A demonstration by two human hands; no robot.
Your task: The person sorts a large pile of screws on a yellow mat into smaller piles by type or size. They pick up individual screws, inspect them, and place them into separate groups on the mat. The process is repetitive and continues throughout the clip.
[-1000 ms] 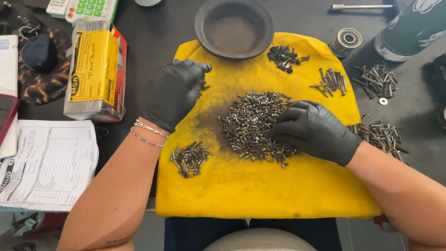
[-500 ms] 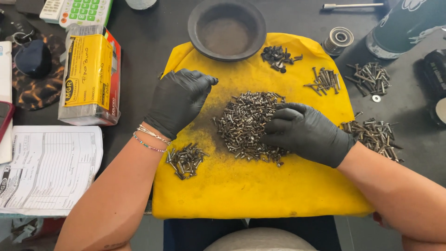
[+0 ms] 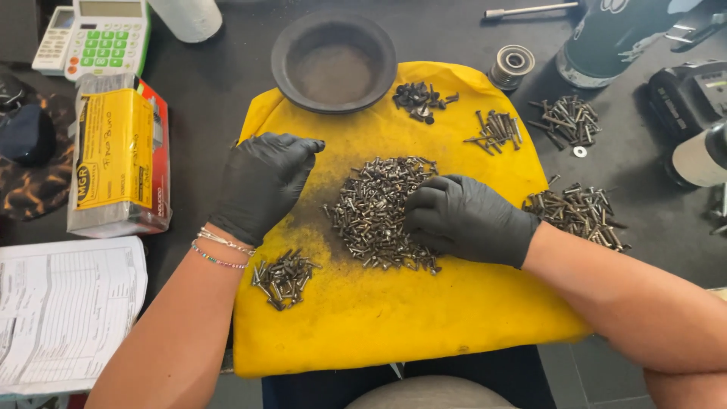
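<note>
Both my hands wear black gloves over a yellow cloth [image 3: 424,326]. My right hand [image 3: 466,218] rests palm down on the right side of a large heap of small metal screws [image 3: 375,208] in the cloth's middle, fingers curled into the heap. My left hand [image 3: 261,182] hovers at the cloth's left edge, fingers bent and pinched together; whether a screw is in them is hidden. A small sorted pile of screws [image 3: 284,279] lies just below my left wrist.
A round black dish [image 3: 333,60] sits at the cloth's far edge. More sorted piles lie at the top [image 3: 420,98], upper right [image 3: 496,130], and off the cloth [image 3: 568,120], [image 3: 579,212]. A yellow box [image 3: 117,155], calculator [image 3: 91,34], papers [image 3: 64,314] and bearing [image 3: 511,67] surround.
My left hand has drifted slightly left, away from the heap. My right hand stays on the heap, fingers working in the screws. The camera view shifted a little.
</note>
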